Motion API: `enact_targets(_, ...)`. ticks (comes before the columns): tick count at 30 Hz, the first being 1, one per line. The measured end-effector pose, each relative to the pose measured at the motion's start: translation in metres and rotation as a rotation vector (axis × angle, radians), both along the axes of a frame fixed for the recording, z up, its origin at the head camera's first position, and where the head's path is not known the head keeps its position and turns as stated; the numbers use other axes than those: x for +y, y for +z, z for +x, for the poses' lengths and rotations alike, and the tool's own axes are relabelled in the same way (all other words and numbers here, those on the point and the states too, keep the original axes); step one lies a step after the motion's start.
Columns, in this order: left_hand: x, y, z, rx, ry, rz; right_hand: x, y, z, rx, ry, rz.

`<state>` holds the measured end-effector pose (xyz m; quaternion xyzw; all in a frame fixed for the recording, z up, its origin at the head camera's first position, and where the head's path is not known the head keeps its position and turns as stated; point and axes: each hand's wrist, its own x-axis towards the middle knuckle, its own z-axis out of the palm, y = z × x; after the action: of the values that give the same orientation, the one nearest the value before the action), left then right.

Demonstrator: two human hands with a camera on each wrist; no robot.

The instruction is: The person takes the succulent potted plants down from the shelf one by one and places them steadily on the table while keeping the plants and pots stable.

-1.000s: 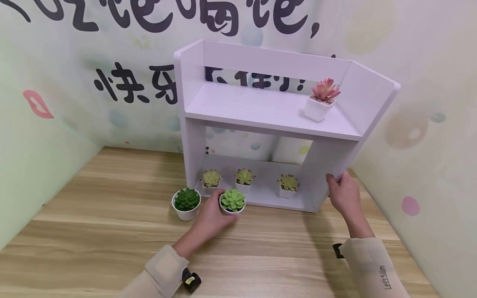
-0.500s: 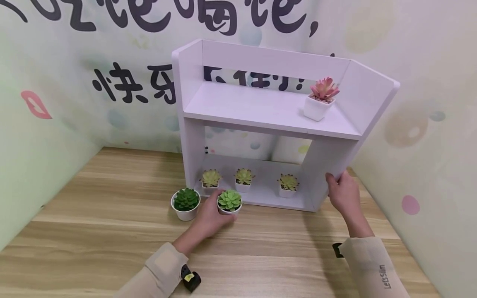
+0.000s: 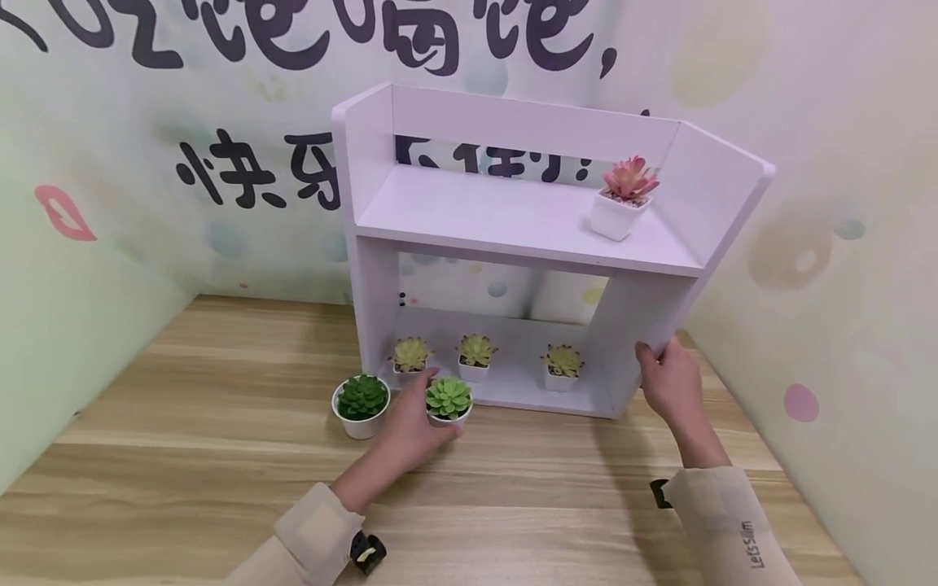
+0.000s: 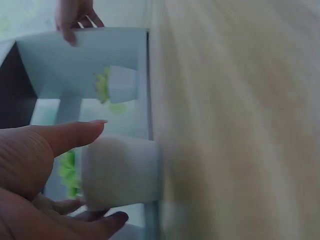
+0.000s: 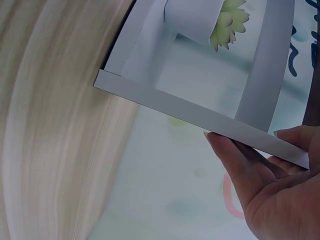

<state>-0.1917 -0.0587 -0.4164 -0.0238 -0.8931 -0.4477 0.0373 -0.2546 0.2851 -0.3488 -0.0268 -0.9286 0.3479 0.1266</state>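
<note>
My left hand (image 3: 410, 427) holds a light green succulent (image 3: 449, 397) by its round white pot (image 4: 120, 172), thumb on one side and fingers on the other. The pot is in front of the white shelf (image 3: 528, 248); I cannot tell whether its base touches the table. A dark green succulent (image 3: 361, 399) in a white pot stands left of this hand. My right hand (image 3: 670, 381) grips the shelf's right side panel (image 5: 200, 117) between thumb and fingers. On the lower board sit yellow-green succulents (image 3: 476, 352) in square pots; a pink succulent (image 3: 621, 199) stands on the upper board.
The shelf stands on a wood-grain table (image 3: 198, 472), its back close to a printed wall (image 3: 278, 268). Another wall (image 3: 843, 325) runs along the right edge of the table, beside my right hand.
My left hand has shifted slightly left with the light green succulent. The right hand stays on the side panel, and the shelf keeps its place. The head view has tilted slightly.
</note>
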Motion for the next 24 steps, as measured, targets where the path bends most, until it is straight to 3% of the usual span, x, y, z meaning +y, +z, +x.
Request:
enact_targets(7, -0.002, 0.031, 0.008, 0.048, -0.057, 0.018, -0.002, 0.0, 0.0, 0.001, -0.007, -0.003)
enact_targets(16, 0.0, 0.08, 0.011, 0.127, -0.122, 0.065, 0.0, -0.002, -0.001, 0.019, -0.009, 0.013)
enact_targets(24, 0.007, 0.137, 0.004, 0.35, -0.196, 0.071, -0.001, -0.002, -0.002, 0.006, -0.014, 0.007)
